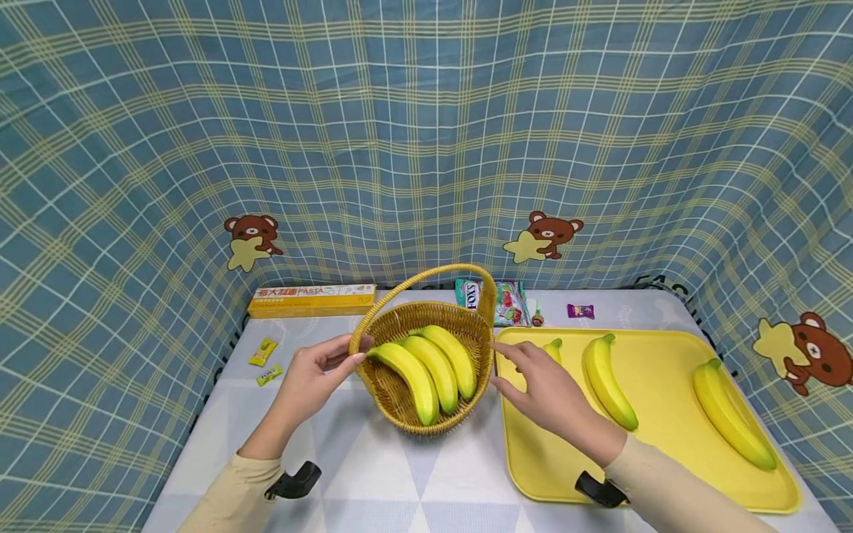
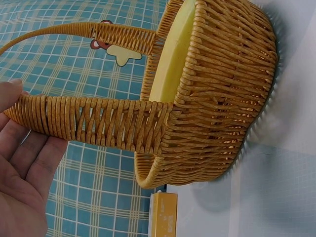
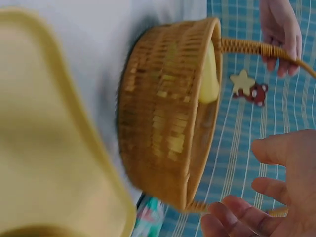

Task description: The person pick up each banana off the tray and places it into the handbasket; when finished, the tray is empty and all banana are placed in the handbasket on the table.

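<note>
A woven wicker basket (image 1: 426,428) stands on the table in the middle of the head view, its arched handle (image 1: 413,280) upright. Inside it lie three yellow bananas (image 1: 435,369) side by side. My left hand (image 1: 320,377) pinches the left side of the handle between thumb and fingers; the left wrist view shows that hand (image 2: 24,168) at the handle's curve. At the basket's right side is my right hand (image 1: 543,389), its fingers spread and loosely bent. In the right wrist view, the fingertips (image 3: 215,224) overlap the other end of the handle, and the palm holds nothing.
To the right, a yellow tray (image 1: 666,414) carries three more bananas, one partly behind my right hand. Along the back sit a pasta box (image 1: 312,300), a Fox's candy bag (image 1: 509,303) and a purple wrapped sweet (image 1: 580,311). Two yellow sweets (image 1: 263,352) lie at left.
</note>
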### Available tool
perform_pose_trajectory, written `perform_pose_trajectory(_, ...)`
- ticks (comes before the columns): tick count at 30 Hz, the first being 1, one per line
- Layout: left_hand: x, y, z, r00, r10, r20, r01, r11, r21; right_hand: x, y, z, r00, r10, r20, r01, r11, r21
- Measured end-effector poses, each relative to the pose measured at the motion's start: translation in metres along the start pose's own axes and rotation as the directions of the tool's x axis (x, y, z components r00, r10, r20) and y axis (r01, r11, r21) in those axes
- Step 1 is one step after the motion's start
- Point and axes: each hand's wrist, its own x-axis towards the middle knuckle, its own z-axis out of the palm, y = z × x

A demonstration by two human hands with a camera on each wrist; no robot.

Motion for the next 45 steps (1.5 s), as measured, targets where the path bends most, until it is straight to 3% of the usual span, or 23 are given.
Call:
perform_pose_trajectory(6, 0.0, 0.0, 0.0, 1.0, -0.001, -0.002, 0.001, 1.0, -0.002, -0.018, 0.029, -0.016, 0.995, 0.102, -0.004, -0.102, 0.995, -0.02)
perform_pose_trajectory(12, 0.0, 0.0, -0.001, 1.0, 0.007, 0.001, -0.007, 1.0, 0.0, -0.033, 0.064, -0.027, 0.975, 0.22, 0.012, -0.22, 0.975, -0.035)
perform_pose_trajectory(25, 0.001, -0.002, -0.001, 1.0, 0.015, 0.009, -0.015, 1.0, -0.006, -0.054, 0.142, -0.012, 0.94, 0.342, 0.001, -0.341, 0.937, -0.072)
perform_pose_trajectory(32, 0.001, -0.002, -0.001, 1.0, 0.008, 0.009, -0.008, 1.0, -0.007, -0.058, 0.155, -0.007, 0.92, 0.386, 0.069, -0.38, 0.922, -0.079)
perform_pose_trajectory(45, 0.001, -0.002, -0.001, 1.0, 0.008, 0.009, -0.008, 1.0, -0.013, -0.06, 0.151, -0.009, 0.931, 0.36, 0.06, -0.356, 0.932, -0.074)
